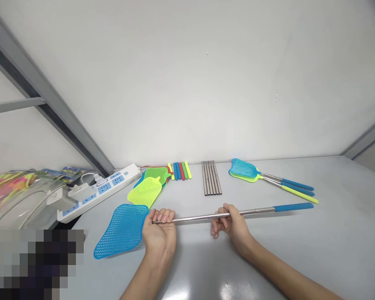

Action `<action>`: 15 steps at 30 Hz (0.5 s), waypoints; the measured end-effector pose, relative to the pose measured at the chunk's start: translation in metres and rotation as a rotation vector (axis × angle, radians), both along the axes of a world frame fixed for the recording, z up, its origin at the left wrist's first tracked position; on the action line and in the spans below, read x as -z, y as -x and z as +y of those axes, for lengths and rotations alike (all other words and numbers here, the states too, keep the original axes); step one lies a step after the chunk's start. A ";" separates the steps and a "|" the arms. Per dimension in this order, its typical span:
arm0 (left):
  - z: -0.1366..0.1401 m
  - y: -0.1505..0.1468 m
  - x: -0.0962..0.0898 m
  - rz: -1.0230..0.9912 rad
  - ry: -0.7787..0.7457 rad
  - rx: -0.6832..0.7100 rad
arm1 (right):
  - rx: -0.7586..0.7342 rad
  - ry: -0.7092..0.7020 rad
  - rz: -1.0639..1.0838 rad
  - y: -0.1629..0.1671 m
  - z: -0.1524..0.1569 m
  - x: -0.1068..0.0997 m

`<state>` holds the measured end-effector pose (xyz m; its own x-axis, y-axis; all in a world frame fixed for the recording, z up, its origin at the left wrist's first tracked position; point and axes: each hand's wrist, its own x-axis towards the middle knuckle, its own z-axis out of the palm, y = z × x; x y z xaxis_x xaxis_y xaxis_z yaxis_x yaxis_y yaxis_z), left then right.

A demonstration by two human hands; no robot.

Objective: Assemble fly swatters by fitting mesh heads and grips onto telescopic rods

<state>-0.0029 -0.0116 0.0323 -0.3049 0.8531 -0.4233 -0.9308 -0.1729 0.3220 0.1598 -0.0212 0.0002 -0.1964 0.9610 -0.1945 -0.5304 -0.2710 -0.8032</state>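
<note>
A fly swatter (pixel 193 218) with a blue mesh head, a metal telescopic rod and a blue grip lies across both my hands, above the grey table. My left hand (pixel 161 233) is closed around the rod end beside the blue head. Further right, my right hand (pixel 233 225) pinches the rod between thumb and fingers, short of the blue grip. Behind my left hand lie loose swatter heads, a yellow one (pixel 144 191) in front of a green one (pixel 158 176), with red and blue edges showing.
Several coloured grips (pixel 181 171) and a row of metal rods (pixel 211 178) lie near the wall. Assembled swatters (pixel 246 170) rest at the back right. A power strip (pixel 104 187) with plugs and plastic bags (pixel 15 196) occupy the left side of the table (pixel 340 233).
</note>
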 end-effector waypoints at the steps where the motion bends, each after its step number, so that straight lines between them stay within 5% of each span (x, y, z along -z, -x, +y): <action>1: 0.000 0.000 0.001 0.001 0.001 -0.004 | -0.013 0.001 0.003 0.000 0.000 0.001; 15: -0.002 0.001 0.005 0.042 -0.021 0.010 | -0.208 -0.052 -0.034 -0.004 0.001 0.002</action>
